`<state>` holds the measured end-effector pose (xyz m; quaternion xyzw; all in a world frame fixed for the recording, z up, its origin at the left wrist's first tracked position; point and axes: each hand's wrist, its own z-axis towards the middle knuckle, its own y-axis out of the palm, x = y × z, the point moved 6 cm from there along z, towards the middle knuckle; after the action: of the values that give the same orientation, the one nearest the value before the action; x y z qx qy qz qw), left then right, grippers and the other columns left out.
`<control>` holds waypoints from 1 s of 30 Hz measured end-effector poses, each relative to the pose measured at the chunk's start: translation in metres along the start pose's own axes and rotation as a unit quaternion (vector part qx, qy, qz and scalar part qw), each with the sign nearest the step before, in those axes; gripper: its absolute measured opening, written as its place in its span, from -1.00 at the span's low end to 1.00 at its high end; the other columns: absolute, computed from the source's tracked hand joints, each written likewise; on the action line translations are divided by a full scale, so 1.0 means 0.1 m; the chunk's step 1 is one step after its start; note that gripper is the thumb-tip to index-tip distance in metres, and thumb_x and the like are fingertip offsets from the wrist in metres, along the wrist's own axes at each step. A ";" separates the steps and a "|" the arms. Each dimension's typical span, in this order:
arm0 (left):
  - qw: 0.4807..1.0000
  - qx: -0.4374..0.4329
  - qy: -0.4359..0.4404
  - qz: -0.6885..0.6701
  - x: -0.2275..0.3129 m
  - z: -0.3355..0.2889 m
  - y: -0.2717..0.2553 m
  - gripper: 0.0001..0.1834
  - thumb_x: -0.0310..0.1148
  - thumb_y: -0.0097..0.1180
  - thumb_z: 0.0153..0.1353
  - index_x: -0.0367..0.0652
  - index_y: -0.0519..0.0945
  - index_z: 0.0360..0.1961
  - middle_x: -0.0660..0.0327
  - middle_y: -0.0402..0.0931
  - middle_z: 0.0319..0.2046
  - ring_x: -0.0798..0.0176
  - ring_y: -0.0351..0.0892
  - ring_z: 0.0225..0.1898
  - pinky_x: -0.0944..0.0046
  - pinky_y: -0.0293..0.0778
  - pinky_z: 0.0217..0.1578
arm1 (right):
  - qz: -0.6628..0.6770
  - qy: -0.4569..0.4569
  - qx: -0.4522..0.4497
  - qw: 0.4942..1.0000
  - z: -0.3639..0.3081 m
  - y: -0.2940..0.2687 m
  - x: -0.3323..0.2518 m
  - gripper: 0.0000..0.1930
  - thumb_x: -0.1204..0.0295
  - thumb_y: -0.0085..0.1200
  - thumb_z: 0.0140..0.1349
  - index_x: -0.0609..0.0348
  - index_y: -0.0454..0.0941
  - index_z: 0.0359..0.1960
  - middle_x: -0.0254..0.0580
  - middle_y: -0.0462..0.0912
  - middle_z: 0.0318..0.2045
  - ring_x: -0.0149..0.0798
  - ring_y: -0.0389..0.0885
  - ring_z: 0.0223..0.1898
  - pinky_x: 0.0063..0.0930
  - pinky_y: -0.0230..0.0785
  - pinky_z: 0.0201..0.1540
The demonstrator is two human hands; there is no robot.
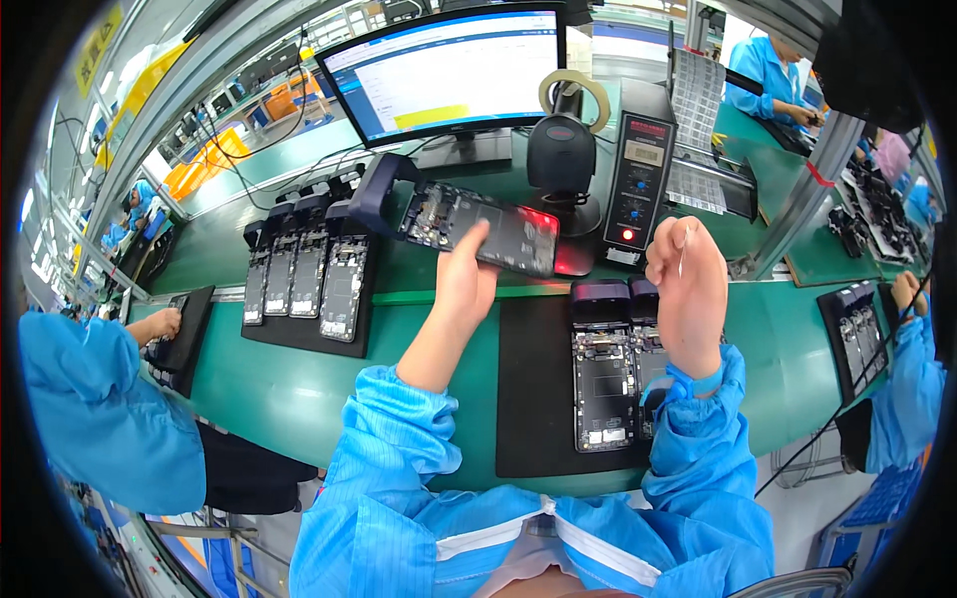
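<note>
My left hand (pixel 467 274) grips an opened handheld device (pixel 488 227) with its circuit board exposed and a dark hooded head at its left end. It is tilted in front of a black stand-mounted barcode scanner (pixel 561 159), whose red light falls on the device's right end. Raised at the right, my right hand (pixel 690 289) has its fingers curled together round a thin pale strip (pixel 683 254), too small to name surely. A blue band circles that wrist. Below it, similar opened devices (pixel 603 384) lie on a black mat (pixel 533 399), partly hidden by my right forearm.
Several more opened devices (pixel 344 289) lie on another black mat at the left. A monitor (pixel 449 75) stands behind, beside a black control box (pixel 638 184) and a label dispenser (pixel 698 184). Co-workers sit left (pixel 110 399) and right (pixel 907 379); a metal post (pixel 812 199) rises at the right.
</note>
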<state>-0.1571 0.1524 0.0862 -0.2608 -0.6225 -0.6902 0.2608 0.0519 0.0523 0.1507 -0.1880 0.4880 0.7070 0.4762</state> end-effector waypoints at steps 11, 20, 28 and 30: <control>0.878 -0.121 0.097 0.453 -0.09 -1.04 -0.12 -0.76 -0.53 -0.02 0.03 -0.27 0.44 -0.22 0.22 0.50 -0.40 0.42 0.45 -0.31 0.39 0.37 -0.32 | -0.034 0.040 -0.182 0.982 -0.35 0.82 0.34 -0.73 0.49 0.12 0.01 0.23 0.29 -0.30 -0.03 0.17 0.05 -0.37 0.28 -0.04 -0.45 0.10 0.05; 0.853 -0.123 0.051 0.504 -0.15 -1.08 -0.20 -0.71 -0.56 -0.05 0.04 -0.28 0.36 -0.15 0.19 0.44 -0.32 0.34 0.45 -0.27 0.36 0.39 -0.31 | -0.004 0.060 -0.157 0.986 -0.35 0.80 0.39 -0.79 0.56 0.09 0.02 0.28 0.33 -0.33 0.07 0.19 0.07 -0.33 0.29 -0.02 -0.40 0.09 0.08; 0.856 -0.130 0.105 0.489 -0.15 -1.10 -0.10 -0.67 -0.57 -0.01 -0.02 -0.28 0.36 -0.16 0.07 0.42 -0.21 0.16 0.45 -0.18 0.28 0.37 -0.19 | -0.057 0.044 -0.152 0.986 -0.38 0.81 0.37 -0.59 0.51 0.18 -0.08 0.18 0.24 -0.21 -0.02 0.26 0.00 -0.30 0.29 0.00 -0.44 0.15 0.04; 0.853 -0.123 0.107 0.496 -0.24 -1.10 -0.24 -0.59 -0.60 -0.01 -0.04 -0.32 0.31 -0.09 0.05 0.38 -0.17 0.15 0.43 -0.14 0.30 0.35 -0.16 | -0.001 0.104 -0.126 0.987 -0.36 0.77 0.40 -0.55 0.51 0.17 -0.09 0.14 0.21 -0.16 -0.11 0.30 -0.05 -0.35 0.31 -0.06 -0.51 0.18 -0.02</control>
<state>-0.1595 0.0455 0.0426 -0.4893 -0.2885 -0.5638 0.5995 -0.0402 0.0351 0.1445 -0.3194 0.4413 0.7393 0.3959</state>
